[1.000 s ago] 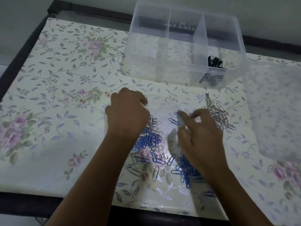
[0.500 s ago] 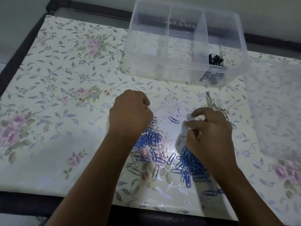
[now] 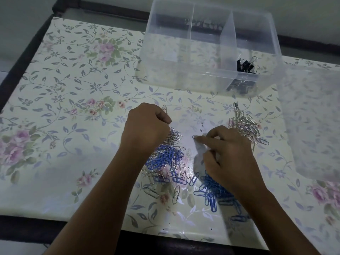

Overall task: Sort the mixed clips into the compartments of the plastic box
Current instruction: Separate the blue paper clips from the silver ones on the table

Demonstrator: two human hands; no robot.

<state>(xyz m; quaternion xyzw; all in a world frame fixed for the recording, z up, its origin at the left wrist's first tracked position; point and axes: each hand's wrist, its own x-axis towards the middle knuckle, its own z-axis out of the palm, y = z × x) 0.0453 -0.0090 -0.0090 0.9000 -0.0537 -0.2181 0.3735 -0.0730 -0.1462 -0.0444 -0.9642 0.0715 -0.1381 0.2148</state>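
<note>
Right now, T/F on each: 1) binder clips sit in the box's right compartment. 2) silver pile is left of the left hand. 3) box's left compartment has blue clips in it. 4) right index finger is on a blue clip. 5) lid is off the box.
1) The black binder clips sit in the right compartment of the plastic box: true.
2) False. The silver pile lies beyond the right hand, far from the left hand.
3) False. That compartment looks empty; the blue clips are on the table.
4) True: the fingertip presses a single blue clip.
5) True: the lid rests right of the box.
</note>
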